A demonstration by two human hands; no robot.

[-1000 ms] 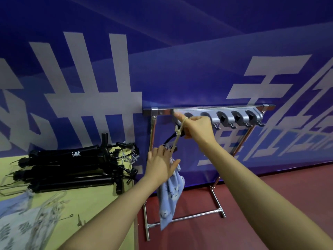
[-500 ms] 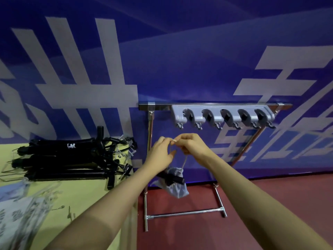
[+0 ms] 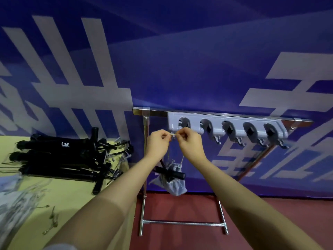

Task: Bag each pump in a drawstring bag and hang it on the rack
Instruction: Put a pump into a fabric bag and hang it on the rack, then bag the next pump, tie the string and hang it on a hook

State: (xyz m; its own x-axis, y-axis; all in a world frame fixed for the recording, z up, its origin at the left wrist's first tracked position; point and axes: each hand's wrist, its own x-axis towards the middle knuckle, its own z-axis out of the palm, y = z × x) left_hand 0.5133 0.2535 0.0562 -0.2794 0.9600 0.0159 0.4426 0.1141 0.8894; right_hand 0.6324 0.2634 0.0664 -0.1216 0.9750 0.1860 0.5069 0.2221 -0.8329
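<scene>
At mid-left, black pumps lie piled on the yellow table. At centre, the left hand and right hand pinch the drawstring below the rack's leftmost hook; the drawstring bag with a pump hangs beneath.
</scene>
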